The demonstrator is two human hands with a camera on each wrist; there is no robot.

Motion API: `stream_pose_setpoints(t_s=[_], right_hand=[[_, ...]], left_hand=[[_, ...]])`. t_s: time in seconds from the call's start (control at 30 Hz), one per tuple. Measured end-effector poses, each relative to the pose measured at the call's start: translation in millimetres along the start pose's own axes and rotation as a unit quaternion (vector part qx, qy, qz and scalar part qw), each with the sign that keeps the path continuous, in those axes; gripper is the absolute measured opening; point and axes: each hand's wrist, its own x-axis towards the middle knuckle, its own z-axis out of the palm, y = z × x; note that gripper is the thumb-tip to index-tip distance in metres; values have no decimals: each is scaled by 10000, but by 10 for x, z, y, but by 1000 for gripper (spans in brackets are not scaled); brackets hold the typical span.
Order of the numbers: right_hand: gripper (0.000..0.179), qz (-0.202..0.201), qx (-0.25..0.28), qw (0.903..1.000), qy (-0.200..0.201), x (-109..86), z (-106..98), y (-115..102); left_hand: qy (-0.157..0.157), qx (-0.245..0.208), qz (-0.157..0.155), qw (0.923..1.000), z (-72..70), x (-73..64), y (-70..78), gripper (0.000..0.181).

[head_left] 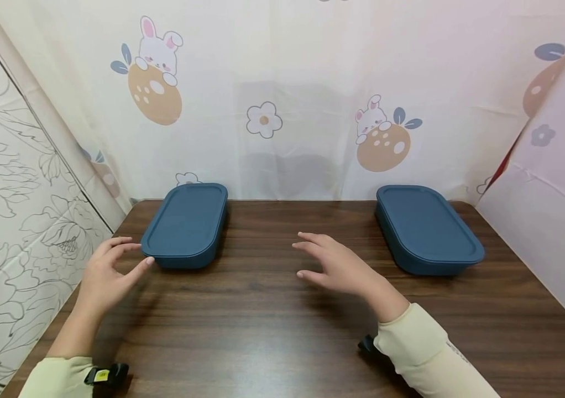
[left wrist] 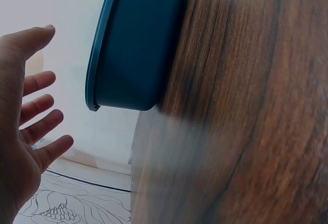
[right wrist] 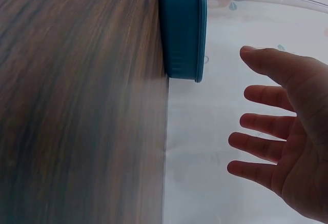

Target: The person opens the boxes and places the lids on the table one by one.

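Note:
Two blue lidded food containers stand on the brown wooden table [head_left: 257, 309]. At the near left corner of the left container [head_left: 185, 221] is my left hand [head_left: 108, 273], thumb and fingers spread apart and holding nothing. The left wrist view shows a gap between those fingers and the container's side [left wrist: 138, 44]. My right hand [head_left: 339, 265] hovers over the table between the two containers, nearer the right container [head_left: 429, 226]. Its fingers point left, parted from the thumb, with nothing in them. In the right wrist view a blue container [right wrist: 182, 29] shows beyond the right hand [right wrist: 287, 126].
A curtain [head_left: 302, 66] with rabbits and flowers hangs along the table's far edge. On the left stands a white panel [head_left: 19, 210] with line-drawn flowers; pale cloth [head_left: 546, 182] hangs at the right. Black straps sit at both wrists.

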Motion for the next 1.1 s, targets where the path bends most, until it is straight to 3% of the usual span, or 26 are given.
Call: stream_pose_setpoints(t_s=[0.27,0.83,1.1], right_hand=[[57,-74,57,9999,-81,139,34,-13],[55,-63,179,9992,-353,373,209,-40],[55,-80,302,9991,-298,418,282,-35]], left_hand=[[241,-82,-134,9996,27,12,-34,28],[258,-272,-520,9979,78,33,-96,27],[270,-509,-751,9955,119,51,-120,27]])
